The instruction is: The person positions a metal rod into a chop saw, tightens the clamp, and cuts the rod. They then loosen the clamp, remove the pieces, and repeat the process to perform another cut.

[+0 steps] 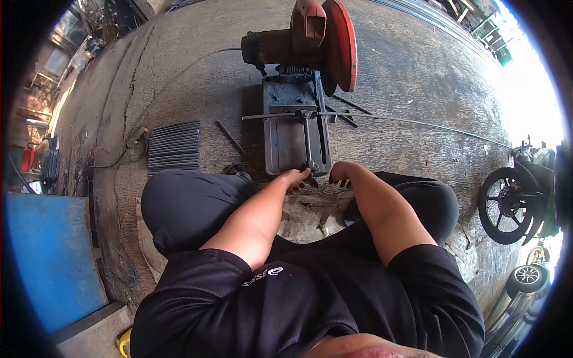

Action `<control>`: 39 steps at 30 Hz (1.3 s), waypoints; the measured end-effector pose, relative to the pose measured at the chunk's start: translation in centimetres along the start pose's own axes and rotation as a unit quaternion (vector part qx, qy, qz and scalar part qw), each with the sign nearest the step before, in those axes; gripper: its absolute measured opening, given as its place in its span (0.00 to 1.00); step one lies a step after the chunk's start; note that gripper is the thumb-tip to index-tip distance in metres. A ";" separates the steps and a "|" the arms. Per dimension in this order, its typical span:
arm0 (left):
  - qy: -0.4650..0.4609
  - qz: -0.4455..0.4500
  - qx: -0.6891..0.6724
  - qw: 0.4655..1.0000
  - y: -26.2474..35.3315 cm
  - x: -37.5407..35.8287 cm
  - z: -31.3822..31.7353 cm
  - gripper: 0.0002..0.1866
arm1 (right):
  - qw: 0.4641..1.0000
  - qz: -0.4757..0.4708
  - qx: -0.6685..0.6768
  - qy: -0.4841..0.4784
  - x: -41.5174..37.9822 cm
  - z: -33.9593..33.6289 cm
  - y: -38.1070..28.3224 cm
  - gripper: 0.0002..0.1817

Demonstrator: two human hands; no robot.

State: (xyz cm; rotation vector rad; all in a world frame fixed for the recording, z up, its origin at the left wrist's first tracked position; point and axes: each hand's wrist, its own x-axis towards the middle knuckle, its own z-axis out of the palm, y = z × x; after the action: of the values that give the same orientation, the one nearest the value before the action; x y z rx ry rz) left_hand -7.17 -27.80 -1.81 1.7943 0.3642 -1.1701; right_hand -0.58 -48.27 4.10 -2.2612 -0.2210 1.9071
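A cut-off saw with a red blade guard [342,45] stands on the ground before me, its head raised above a grey metal base [286,149]. Across the base lies a long thin metal rod [412,123], held at the vise [306,113]. The vise screw [308,140] runs toward me. At its near end my left hand [295,178] is closed around the crank handle [311,179], partly hidden by the fingers. My right hand [342,172] hangs beside the base's near right corner, fingers apart and pointing down, with nothing visible in them.
A neat row of cut metal rods [173,147] lies to the left, near a loose short piece [230,137]. More short pieces [343,113] rest right of the saw. A blue panel [54,256] is at far left, a motorcycle wheel [503,206] at right.
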 end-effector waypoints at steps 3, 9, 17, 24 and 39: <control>-0.037 0.024 0.038 0.998 0.2 0.2 0.4 0.40 | 0.997 0.017 0.044 0.058 -0.8 0.0 -0.7 0.18; -0.033 -0.025 0.053 0.998 1.0 -0.8 0.0 0.26 | 0.997 0.023 0.034 0.059 0.7 0.1 -0.2 0.18; 0.139 -0.052 0.341 0.928 2.3 -2.8 -0.8 0.14 | 0.979 -0.031 -0.162 0.118 7.6 0.0 3.0 0.13; 0.262 -0.146 0.275 0.913 1.6 -1.9 -0.9 0.13 | 0.993 0.021 0.068 0.097 5.2 0.2 1.9 0.15; 0.244 -0.177 0.208 0.931 3.8 -4.7 -1.7 0.17 | 0.989 -0.112 0.096 0.014 2.5 0.4 0.6 0.18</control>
State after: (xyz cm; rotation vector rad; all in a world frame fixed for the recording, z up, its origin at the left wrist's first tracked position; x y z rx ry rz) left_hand -6.11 -27.35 4.39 2.4753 0.8049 -1.0806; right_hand -0.57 -48.26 1.50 -2.0434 -0.2626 1.7035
